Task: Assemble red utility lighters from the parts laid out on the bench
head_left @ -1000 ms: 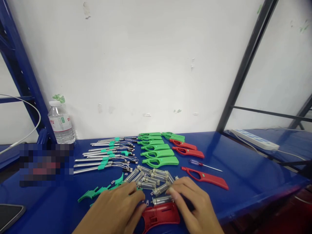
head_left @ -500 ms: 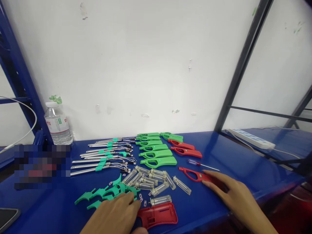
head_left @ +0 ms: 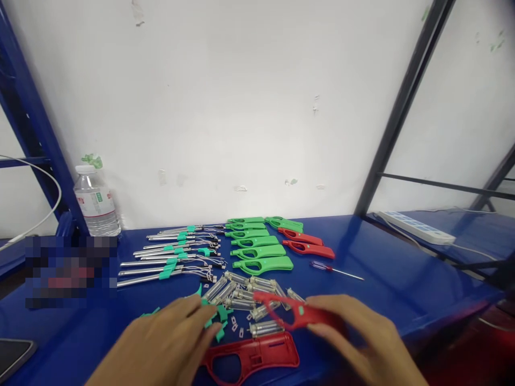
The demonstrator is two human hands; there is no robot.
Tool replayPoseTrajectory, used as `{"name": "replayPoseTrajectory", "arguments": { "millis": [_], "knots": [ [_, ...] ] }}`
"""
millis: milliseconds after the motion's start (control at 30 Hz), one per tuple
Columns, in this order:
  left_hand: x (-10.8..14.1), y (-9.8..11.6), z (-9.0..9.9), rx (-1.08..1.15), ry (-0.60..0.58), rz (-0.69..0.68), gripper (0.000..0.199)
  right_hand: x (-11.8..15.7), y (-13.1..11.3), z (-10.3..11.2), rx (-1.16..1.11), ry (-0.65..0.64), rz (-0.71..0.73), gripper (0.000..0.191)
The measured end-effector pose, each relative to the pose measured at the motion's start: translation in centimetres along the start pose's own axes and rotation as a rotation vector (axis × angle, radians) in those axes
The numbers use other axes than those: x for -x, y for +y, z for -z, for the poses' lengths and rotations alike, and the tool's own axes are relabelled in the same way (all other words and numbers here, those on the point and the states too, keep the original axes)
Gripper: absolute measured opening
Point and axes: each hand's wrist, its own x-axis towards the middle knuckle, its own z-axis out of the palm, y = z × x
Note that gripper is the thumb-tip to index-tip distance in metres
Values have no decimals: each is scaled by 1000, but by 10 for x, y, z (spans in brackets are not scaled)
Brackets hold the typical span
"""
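Note:
My right hand (head_left: 362,332) grips a red lighter shell half (head_left: 287,311) at its handle end, thumb and fingers on either side, raised over the table with its tip pointing left. Another red shell half (head_left: 257,354) lies below it, hollow inside facing up. Beside that one, my left hand (head_left: 164,338) hovers over green triggers (head_left: 221,316) with its fingers loosely stretched, and nothing shows in them. The hand covers most of the triggers. Clear fuel tanks (head_left: 241,304) and small pale clips (head_left: 234,324) lie in the middle.
Metal lighter tubes with wires (head_left: 169,268) lie at the left, beside a row of green shell halves (head_left: 263,264). Two red shell halves (head_left: 309,249) and a screwdriver (head_left: 336,270) rest farther right. A water bottle (head_left: 96,206), a phone (head_left: 16,354) and a power strip (head_left: 416,228) are around.
My right hand has lifted the red shell half off the table and brought it left, over the tanks. My left hand has moved off the lower shell half, leaving its loop uncovered.

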Motion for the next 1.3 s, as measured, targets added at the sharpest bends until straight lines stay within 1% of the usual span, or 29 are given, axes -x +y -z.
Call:
{"name": "replayPoseTrajectory", "arguments": {
  "millis": [33, 100, 133, 233, 367, 433, 600, 733, 867, 933, 1000, 1133, 1300],
  "knots": [
    [4, -8, 4, -52, 120, 18, 45, -4, -14, -8, -32, -31, 77, 31],
    [12, -20, 12, -124, 168, 96, 40, -11, -33, -23, -103, -154, 199, 29],
    [15, -24, 14, -143, 175, 141, 38, -14, -39, -30, -131, -204, 226, 29],
    [19, -26, 20, -132, 185, 191, 48, -17, -44, -44, -164, -247, 260, 29],
    [16, -20, 25, -35, 196, 185, 56, -15, -40, -49, -159, -307, 247, 28],
    [16, -17, 27, 6, 204, 189, 57, -14, -38, -49, -154, -309, 258, 28],
    [15, -13, 32, 72, 237, 212, 55, -15, -39, -47, -120, -251, 322, 27],
    [-1, 0, 39, 120, 253, 266, 51, -15, -42, -49, -94, -173, 356, 30],
    [-15, 11, 45, 130, 284, 268, 53, -14, -45, -53, -77, -131, 374, 36],
    [-12, 10, 45, 128, 283, 264, 54, -13, -45, -54, -79, -129, 378, 37],
    [-5, 5, 43, 122, 274, 252, 55, -11, -46, -54, -94, -142, 376, 38],
    [9, -9, 34, 78, 253, 167, 58, -9, -46, -53, -113, -188, 355, 38],
    [12, -13, 25, 16, 280, 101, 56, -9, -46, -52, -112, -231, 342, 42]
  ]
}}
